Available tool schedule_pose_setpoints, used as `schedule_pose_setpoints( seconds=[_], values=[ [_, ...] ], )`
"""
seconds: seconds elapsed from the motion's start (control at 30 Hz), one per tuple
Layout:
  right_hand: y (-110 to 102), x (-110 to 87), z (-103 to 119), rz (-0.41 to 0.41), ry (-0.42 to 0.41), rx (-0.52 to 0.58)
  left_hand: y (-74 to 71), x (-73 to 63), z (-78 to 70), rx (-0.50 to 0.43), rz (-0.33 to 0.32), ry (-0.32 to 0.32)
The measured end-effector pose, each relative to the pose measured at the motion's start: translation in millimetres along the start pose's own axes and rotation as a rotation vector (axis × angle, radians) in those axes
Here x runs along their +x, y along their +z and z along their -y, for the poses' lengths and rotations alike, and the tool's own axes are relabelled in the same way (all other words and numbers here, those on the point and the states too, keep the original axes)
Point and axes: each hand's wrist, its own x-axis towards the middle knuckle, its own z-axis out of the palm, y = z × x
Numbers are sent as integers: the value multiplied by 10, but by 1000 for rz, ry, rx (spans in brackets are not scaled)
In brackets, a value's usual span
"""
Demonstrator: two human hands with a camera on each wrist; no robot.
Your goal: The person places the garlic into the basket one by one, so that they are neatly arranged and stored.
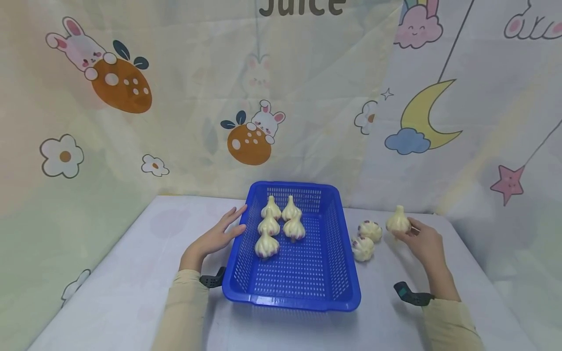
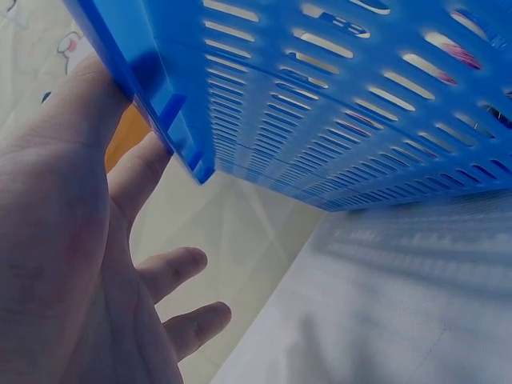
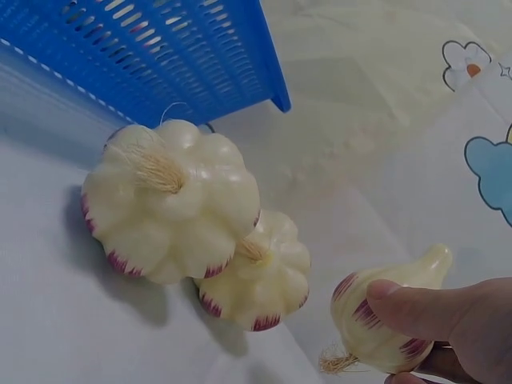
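My right hand (image 1: 425,242) grips a garlic bulb (image 1: 398,220), thumb on one side and fingers on the other, at the right of the table. In the right wrist view that garlic bulb (image 3: 382,314) has its stem pointing up and to the right. Two more bulbs (image 1: 370,230) lie close together between this hand and the blue plastic basket (image 1: 291,303). On the basket's left rim rests my left hand (image 1: 215,237), its fingers spread and fairly straight. Inside the basket several garlic bulbs (image 1: 267,245) stand in two columns toward the left and back.
A white-covered table (image 1: 175,302) carries everything. Behind it hangs a cloth backdrop (image 1: 184,73) printed with rabbits, flowers and a moon. The basket's perforated side wall (image 2: 320,104) rises beside the left hand.
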Motion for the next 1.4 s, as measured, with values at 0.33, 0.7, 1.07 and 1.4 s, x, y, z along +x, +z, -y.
schedule_pose_setpoints(
  seconds=[0.33, 0.7, 1.07, 1.4],
  values=[
    [-19, -37, 103, -9, -42, -13, 0, 12, 2, -11, 1, 2],
    [-36, -66, 192, -37, -96, -21, -2, 16, 7, -10, 5, 6],
    [-49, -99, 293, -43, -114, 5, 3, 19, 14, -9, 3, 15],
    [-53, -117, 345, -40, -116, 34, 0, 11, -1, 1, 0, 15]
  ],
)
